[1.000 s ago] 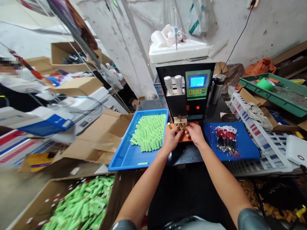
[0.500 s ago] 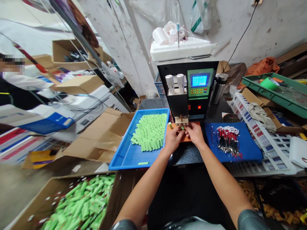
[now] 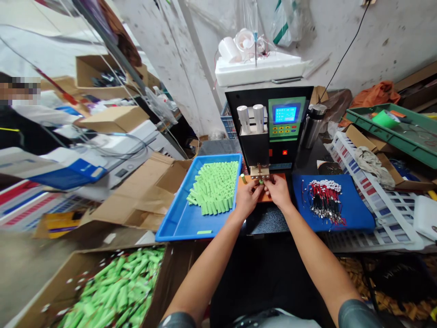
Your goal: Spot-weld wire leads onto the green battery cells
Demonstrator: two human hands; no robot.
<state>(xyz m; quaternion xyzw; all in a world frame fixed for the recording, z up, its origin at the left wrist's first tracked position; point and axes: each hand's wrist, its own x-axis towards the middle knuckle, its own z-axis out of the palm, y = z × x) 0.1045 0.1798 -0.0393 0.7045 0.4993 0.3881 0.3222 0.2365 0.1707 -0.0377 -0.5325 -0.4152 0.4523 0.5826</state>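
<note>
Below the electrode tips of a black machine [image 3: 251, 150], my left hand [image 3: 247, 196] is closed around the left side of a small green cylinder [image 3: 261, 181]. From the right, my right hand [image 3: 278, 190] pinches at the same spot; whatever small part it may hold is hidden by the fingers. Another green cylinder [image 3: 243, 178] stands upright on the orange plate [image 3: 265, 198], left of the tips. Many green cylinders [image 3: 215, 187] lie in the blue tray [image 3: 177, 230] on the left. Red and black wires with white connectors [image 3: 325, 200] lie on a blue mat [image 3: 358, 212].
A cardboard box [image 3: 44, 291] of wired green cylinders sits lower left. White foam [image 3: 259, 72] rests atop the machine, a metal flask [image 3: 312, 125] beside it. A white basket [image 3: 389, 212] and green tray [image 3: 409, 143] are at right. Another person's arm shows far left.
My hands stay at the same spot under the tips. The view has shifted very slightly, and the curve on the machine's display looks different.
</note>
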